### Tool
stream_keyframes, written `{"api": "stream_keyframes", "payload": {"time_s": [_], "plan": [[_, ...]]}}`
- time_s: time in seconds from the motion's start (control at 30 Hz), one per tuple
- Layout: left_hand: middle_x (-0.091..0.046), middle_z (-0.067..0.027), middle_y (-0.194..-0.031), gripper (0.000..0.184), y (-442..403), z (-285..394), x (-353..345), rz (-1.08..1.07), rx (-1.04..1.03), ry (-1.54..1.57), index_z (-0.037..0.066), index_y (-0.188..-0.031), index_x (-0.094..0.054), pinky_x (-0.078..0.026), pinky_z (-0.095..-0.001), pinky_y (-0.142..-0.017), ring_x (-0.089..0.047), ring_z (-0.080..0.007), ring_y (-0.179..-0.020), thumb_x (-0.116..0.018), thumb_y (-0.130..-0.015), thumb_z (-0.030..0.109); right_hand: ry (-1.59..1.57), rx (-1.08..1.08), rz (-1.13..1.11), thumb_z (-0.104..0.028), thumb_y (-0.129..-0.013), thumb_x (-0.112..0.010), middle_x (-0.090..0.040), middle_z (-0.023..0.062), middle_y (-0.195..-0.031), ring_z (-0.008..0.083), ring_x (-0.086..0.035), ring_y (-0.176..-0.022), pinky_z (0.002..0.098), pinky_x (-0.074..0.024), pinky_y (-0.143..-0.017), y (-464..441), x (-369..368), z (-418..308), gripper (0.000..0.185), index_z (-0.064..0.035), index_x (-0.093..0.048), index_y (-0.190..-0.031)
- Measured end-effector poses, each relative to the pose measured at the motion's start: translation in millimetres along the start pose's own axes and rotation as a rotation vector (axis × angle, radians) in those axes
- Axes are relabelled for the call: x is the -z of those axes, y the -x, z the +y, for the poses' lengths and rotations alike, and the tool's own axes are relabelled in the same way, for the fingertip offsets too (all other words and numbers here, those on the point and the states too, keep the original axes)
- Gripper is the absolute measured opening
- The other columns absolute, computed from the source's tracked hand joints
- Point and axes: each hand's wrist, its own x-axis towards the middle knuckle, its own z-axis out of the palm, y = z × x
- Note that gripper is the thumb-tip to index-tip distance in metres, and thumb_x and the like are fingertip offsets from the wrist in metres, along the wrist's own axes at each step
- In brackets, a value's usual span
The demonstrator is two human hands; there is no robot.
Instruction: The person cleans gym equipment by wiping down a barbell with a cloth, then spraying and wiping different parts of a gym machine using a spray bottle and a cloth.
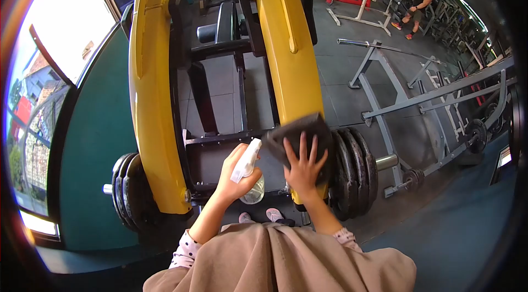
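Note:
My left hand (237, 175) is wrapped round a spray bottle with a white trigger head (246, 161) and a clear body (253, 192). Spread fingers of my right hand (304, 170) lie flat on a dark folded cloth (301, 132). That cloth covers the near end of the right yellow beam (291, 75) of a gym machine, beside several black weight plates (355, 171). How far the cloth touches the beam underneath cannot be made out.
The left yellow beam (151, 99) carries black plates (129, 190) too. A grey bench-press rack with a barbell (363, 44) stands to the right. Far right, a person (421, 6) sits on equipment. A window (44, 88) is at left.

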Motion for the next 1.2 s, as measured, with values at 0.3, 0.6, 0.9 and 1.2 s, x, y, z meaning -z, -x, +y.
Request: {"api": "stream_keyframes", "payload": {"time_s": [0.3,0.6,0.9,1.2], "plan": [[-0.053,-0.0124,-0.082,0.025,7,-7,-24,-0.058,-0.015,-0.031,-0.001,-0.089,-0.055,-0.045,-0.0340,-0.070,-0.055,-0.0274,-0.074,-0.059,-0.065,0.004,-0.935,-0.269,-0.269,0.000,-0.077,-0.059,-0.055,0.0124,-0.132,0.0298,-0.051,-0.120,0.0369,-0.0336,-0.106,119,51,41,0.052,-0.0127,-0.057,-0.128],[-0.053,-0.0113,-0.082,0.024,8,-6,-33,-0.036,0.056,-0.006,-0.001,-0.090,-0.055,-0.045,-0.0321,-0.070,-0.055,-0.0239,-0.074,-0.058,-0.066,0.003,-1.497,-0.711,0.235,-0.024,-0.094,-0.053,-0.052,0.0103,-0.132,0.0207,-0.047,-0.122,0.0337,-0.0325,-0.106,83,111,85,0.049,0.0035,-0.046,-0.134],[-0.052,-0.0106,-0.085,0.028,32,-8,-20,0.082,-0.013,0.037,0.000,-0.094,-0.056,-0.044,-0.0310,-0.070,-0.053,-0.0228,-0.075,-0.058,-0.066,0.002,-0.205,0.016,0.163,-0.046,-0.079,-0.068,-0.017,0.0227,-0.155,0.0467,-0.020,-0.140,0.0635,-0.0200,-0.106,-40,41,28,0.075,-0.0210,-0.040,-0.145],[-0.053,-0.0106,-0.085,0.031,96,-17,13,0.292,0.252,0.031,-0.001,-0.096,-0.057,-0.046,-0.0301,-0.070,-0.055,-0.0230,-0.074,-0.060,-0.066,0.001,-0.043,-0.048,0.294,-0.049,-0.075,-0.067,-0.016,0.0159,-0.158,0.0448,-0.020,-0.140,0.0703,-0.0294,-0.095,-167,7,5,0.077,-0.0388,-0.036,-0.145]]}}
